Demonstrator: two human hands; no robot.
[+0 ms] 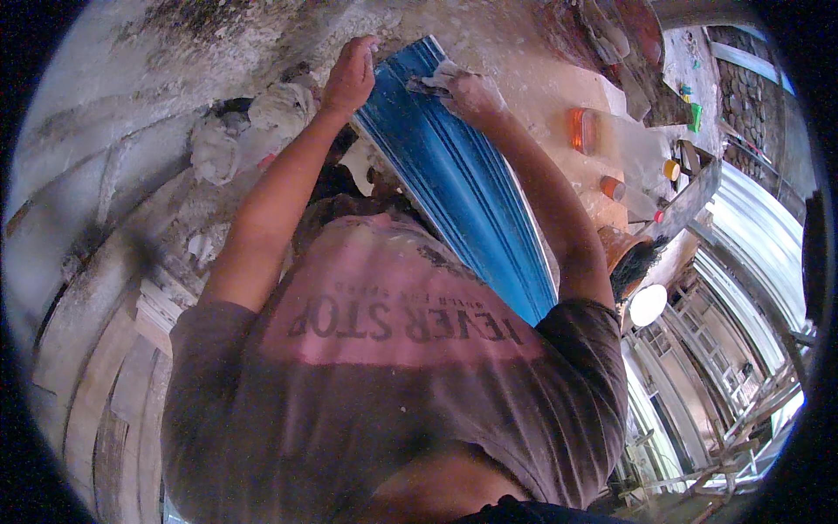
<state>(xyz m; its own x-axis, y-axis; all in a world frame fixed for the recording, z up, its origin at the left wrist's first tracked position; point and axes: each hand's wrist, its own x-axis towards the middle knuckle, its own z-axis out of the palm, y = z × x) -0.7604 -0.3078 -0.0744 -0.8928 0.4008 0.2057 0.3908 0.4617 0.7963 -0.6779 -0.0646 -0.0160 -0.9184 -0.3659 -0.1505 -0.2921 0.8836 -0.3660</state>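
A: In the head view, where is the blue panel (461,185) lying?

B: It is slanting across the person's front, its far end showing between both hands and its near end disappearing behind the right arm (546,188) and shirt (401,297). What is carrying it, I can't tell.

A: How is the left hand (352,77) holding it?

B: It is curling against the left edge at the far end, probably for steadying. Its fingertips are mostly hiding, so I can't tell how firmly they are closing.

A: And the right hand (474,94)?

B: It is pinching a pale cloth (434,79) and seemingly bearing on the face near the far end. I'm guessing the left hand is countering that push.

A: Why are the bottles (583,131) sitting aside?

B: They are standing toward the right-hand edge of the tan surface (537,96), likely staying reachable yet clear of the panel.

A: How is the panel itself looking?

B: Its blue face is shining in places, dark grooves are running lengthwise, pale specks are dotting it, and whitish rims are showing along the long edges.
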